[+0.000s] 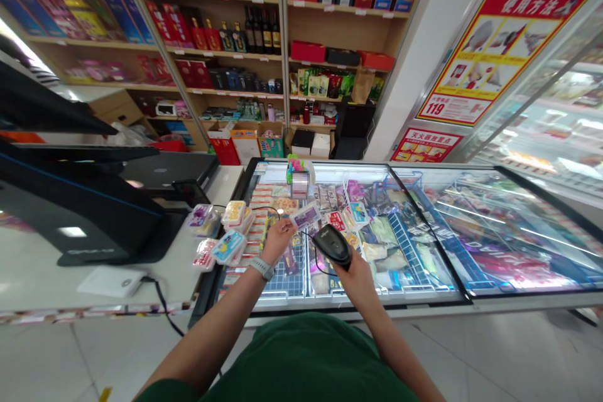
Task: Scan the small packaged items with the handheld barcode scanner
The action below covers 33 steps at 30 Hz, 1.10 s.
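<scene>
My left hand (pixel 279 239), with a watch on the wrist, is closed on a small flat package with a purple and white label (pixel 306 217), held above the freezer's glass top. In my right hand (pixel 354 273) is a black barcode scanner (pixel 332 245), its head pointing toward the package. Its cable loops below it. To the left of my left hand are several plastic tubs: a purple-lidded one (pixel 201 216), a yellow one (pixel 234 213), a blue one (pixel 228 246) and a red-and-white one (pixel 205 254).
Below my hands is a chest freezer (pixel 426 301) with packaged food under glass. A counter (pixel 174 282) on the left bears a dark checkout terminal (pixel 94 213) and a white box with a cable (pixel 112 281). Shelves (pixel 226 53) with boxes and bottles stand behind.
</scene>
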Each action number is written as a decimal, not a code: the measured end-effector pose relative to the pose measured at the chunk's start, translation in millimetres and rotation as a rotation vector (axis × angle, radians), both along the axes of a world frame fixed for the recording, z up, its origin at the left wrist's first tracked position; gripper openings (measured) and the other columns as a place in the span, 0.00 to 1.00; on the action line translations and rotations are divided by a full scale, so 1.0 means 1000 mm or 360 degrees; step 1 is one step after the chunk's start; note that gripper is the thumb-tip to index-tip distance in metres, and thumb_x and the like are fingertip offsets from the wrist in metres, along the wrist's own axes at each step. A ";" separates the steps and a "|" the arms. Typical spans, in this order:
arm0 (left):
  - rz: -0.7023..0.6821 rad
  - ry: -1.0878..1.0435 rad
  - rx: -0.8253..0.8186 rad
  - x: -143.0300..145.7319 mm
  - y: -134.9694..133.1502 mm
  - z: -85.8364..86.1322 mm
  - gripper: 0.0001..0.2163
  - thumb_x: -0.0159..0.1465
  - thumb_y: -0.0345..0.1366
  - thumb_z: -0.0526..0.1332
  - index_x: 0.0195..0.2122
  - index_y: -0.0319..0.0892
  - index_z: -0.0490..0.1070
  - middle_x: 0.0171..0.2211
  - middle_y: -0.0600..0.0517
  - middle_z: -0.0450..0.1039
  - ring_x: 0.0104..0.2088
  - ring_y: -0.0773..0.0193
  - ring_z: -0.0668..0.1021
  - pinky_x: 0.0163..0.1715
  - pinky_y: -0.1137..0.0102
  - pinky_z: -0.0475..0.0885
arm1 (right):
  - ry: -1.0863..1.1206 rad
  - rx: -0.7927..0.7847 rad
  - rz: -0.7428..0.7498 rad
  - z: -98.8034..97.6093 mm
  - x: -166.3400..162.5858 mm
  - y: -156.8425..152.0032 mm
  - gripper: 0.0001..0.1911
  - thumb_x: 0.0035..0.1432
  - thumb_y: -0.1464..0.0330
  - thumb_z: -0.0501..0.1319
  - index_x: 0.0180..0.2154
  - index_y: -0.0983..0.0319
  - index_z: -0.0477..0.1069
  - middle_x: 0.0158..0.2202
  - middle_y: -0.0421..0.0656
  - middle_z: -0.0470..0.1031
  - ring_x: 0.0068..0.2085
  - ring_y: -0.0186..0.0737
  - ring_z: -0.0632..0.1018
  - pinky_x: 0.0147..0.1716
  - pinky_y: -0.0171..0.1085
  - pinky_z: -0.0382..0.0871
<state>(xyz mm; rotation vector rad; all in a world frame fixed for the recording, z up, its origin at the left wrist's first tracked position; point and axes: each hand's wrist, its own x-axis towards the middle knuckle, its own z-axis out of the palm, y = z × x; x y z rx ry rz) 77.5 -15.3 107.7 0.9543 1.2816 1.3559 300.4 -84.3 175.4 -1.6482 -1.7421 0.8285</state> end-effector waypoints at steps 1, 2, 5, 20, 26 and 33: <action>-0.0004 0.0003 0.0000 0.001 0.000 0.000 0.15 0.50 0.38 0.67 0.37 0.36 0.73 0.35 0.45 0.78 0.37 0.58 0.78 0.45 0.61 0.70 | -0.0002 0.0001 0.0014 0.000 -0.001 0.000 0.17 0.53 0.68 0.59 0.47 0.63 0.70 0.40 0.48 0.78 0.42 0.47 0.78 0.39 0.38 0.69; -0.0011 0.0007 -0.0001 0.002 -0.001 0.001 0.15 0.49 0.38 0.67 0.37 0.36 0.73 0.35 0.45 0.78 0.37 0.58 0.78 0.45 0.62 0.70 | -0.0005 0.0002 0.0024 -0.001 -0.001 0.000 0.17 0.53 0.68 0.59 0.47 0.63 0.69 0.40 0.48 0.78 0.43 0.47 0.78 0.40 0.38 0.69; -0.0033 0.0021 0.0003 0.003 -0.001 0.001 0.16 0.49 0.38 0.67 0.37 0.36 0.74 0.35 0.45 0.78 0.37 0.58 0.78 0.44 0.62 0.70 | -0.0017 0.0006 0.0040 -0.003 0.000 0.000 0.17 0.53 0.69 0.60 0.47 0.63 0.69 0.41 0.48 0.77 0.44 0.47 0.77 0.40 0.38 0.69; 0.0315 0.0035 0.0002 -0.052 -0.007 -0.009 0.16 0.47 0.40 0.68 0.36 0.38 0.73 0.34 0.48 0.78 0.37 0.60 0.79 0.42 0.64 0.72 | -0.0051 -0.0016 0.0082 -0.014 0.003 0.003 0.19 0.54 0.67 0.58 0.49 0.62 0.67 0.42 0.48 0.77 0.44 0.47 0.77 0.42 0.39 0.68; 0.0921 0.0008 -0.0074 -0.137 -0.052 -0.006 0.16 0.46 0.40 0.68 0.34 0.40 0.69 0.27 0.56 0.73 0.29 0.67 0.76 0.30 0.72 0.71 | -0.0056 -0.0077 0.0123 -0.015 0.002 0.006 0.19 0.54 0.67 0.59 0.49 0.63 0.67 0.42 0.48 0.76 0.44 0.48 0.77 0.43 0.40 0.68; 0.1464 -0.0075 -0.0386 -0.194 -0.106 -0.020 0.07 0.48 0.32 0.62 0.27 0.39 0.63 0.21 0.56 0.68 0.22 0.71 0.72 0.23 0.74 0.67 | -0.0053 -0.0055 0.0196 -0.017 -0.003 0.009 0.16 0.54 0.67 0.59 0.46 0.62 0.69 0.41 0.47 0.77 0.44 0.47 0.77 0.42 0.39 0.68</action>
